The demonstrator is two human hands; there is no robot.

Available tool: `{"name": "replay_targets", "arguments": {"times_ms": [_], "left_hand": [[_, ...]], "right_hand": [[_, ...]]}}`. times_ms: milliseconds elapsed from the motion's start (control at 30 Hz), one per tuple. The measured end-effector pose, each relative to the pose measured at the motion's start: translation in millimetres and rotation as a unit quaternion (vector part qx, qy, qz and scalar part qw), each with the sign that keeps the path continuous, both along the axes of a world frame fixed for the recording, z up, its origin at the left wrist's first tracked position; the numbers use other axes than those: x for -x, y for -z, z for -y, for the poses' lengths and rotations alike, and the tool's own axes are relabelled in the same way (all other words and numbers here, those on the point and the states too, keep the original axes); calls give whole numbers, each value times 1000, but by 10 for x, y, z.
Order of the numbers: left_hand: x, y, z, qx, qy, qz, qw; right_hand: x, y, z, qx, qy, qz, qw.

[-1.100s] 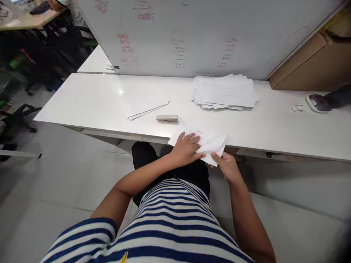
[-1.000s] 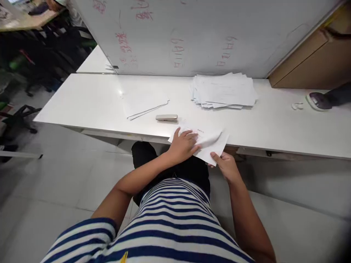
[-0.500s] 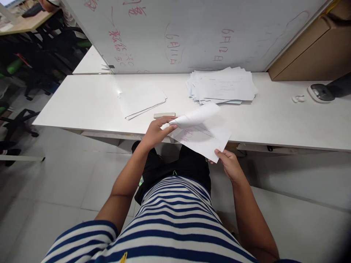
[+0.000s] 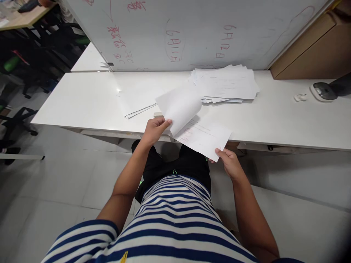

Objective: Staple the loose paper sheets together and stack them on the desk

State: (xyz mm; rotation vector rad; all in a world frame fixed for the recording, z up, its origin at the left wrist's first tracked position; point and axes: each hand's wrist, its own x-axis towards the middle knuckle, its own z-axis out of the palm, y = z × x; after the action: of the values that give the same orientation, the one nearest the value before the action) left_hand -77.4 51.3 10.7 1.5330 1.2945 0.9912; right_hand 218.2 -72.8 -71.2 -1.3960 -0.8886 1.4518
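Note:
My left hand (image 4: 155, 130) pinches the corner of a white top sheet (image 4: 179, 106) and has it peeled up and curled over to the left. My right hand (image 4: 228, 163) grips the near right corner of the printed sheet (image 4: 206, 138) beneath, which overhangs the front edge of the white table (image 4: 82, 102). Red stamps and text lines show on that lower sheet. A stapler (image 4: 158, 114) lies just behind my left hand, mostly hidden by the lifted sheet.
A thick stack of papers (image 4: 227, 83) sits at the back by the whiteboard (image 4: 192, 29) with red writing. A thin pile of sheets (image 4: 137, 98) lies to the left. Earbuds (image 4: 299, 97) and a dark device (image 4: 322, 90) are at far right. A wooden cabinet (image 4: 312, 47) stands behind.
My left hand went from pressing flat on the papers to pinching the top sheet and lifting it up and leftward. My right hand kept its grip on the lower corner.

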Motion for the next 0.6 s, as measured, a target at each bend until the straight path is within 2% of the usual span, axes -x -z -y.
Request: {"name": "replay_targets", "arguments": {"times_ms": [133, 367, 533, 600], "left_hand": [[-26, -16, 13, 8, 28, -8, 1000], [-289, -2, 59, -46, 23, -53, 997], [-472, 66, 115, -67, 100, -77, 990], [-478, 80, 119, -75, 97, -82, 989]], "right_hand": [[2, -6, -13, -10, -14, 13, 1000], [36, 9, -17, -9, -14, 17, 1000], [42, -33, -6, -10, -19, 21, 1000], [30, -40, -2, -9, -16, 23, 1000]]}}
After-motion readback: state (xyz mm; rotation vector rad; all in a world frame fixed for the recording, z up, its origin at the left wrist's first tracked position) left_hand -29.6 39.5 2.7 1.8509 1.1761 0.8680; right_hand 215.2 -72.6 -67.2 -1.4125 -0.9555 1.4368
